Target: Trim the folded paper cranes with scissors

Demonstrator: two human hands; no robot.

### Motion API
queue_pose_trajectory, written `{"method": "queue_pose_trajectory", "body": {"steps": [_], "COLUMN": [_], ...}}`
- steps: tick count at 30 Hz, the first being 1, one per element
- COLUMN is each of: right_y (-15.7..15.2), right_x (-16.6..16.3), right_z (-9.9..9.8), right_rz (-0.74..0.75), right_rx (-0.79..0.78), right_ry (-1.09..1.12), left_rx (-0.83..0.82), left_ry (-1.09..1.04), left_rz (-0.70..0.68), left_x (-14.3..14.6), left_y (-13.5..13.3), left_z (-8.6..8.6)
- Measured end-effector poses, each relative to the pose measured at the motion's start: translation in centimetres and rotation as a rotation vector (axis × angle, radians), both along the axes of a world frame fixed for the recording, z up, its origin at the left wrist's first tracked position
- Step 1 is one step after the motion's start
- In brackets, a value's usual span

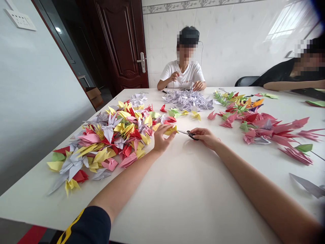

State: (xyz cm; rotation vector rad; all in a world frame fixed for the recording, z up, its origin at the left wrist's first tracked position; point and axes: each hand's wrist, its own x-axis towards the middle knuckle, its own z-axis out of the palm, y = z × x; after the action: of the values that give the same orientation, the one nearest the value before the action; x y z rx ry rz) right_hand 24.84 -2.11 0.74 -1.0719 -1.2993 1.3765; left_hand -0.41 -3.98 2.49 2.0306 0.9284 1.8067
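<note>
While the left hand [162,139] is pinching a yellow paper crane [170,130] in its half-closed fingers, the right hand [205,138] is gripping small black-handled scissors [188,134], their blades just beside the crane. A heap of colourful paper cranes [109,142] is lying just left of them on the white table [162,210], and a co-worker [181,73] is sitting across it, working above lilac cranes [188,100].

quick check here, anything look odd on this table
A lone grey paper crane lies at the right of the white table, cut off by the picture's edge and apart from the pink and red paper cranes. Nothing looks torn, though the heaps are too jumbled to be sure.
</note>
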Motion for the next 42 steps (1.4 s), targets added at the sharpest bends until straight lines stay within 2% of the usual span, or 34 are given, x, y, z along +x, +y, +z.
{"method": "queue_pose_trajectory", "body": {"steps": [10, 26, 35, 42], "right_y": [0.08, 0.03, 0.24, 0.18], "right_x": [0.23, 0.40, 0.64, 0.58], "right_z": [-0.16, 0.12, -0.29, -0.32], "right_rz": [-0.014, 0.004, 0.001, -0.037], "right_rx": [0.027, 0.017, 0.028, 0.004], "right_ry": [0.002, 0.017, 0.024, 0.048], "left_rx": [0.025, -0.023, 0.120, 0.083], "left_ry": [0.018, 0.059, 0.077, 0.059], "left_rz": [0.066, -0.058, 0.044, 0.076], "left_x": [-0.25, -0.28, -0.14, -0.52], "left_y": [0.35, 0.09, -0.11, 0.73], "left_z": [-0.33, -0.20, -0.31, -0.89]}}
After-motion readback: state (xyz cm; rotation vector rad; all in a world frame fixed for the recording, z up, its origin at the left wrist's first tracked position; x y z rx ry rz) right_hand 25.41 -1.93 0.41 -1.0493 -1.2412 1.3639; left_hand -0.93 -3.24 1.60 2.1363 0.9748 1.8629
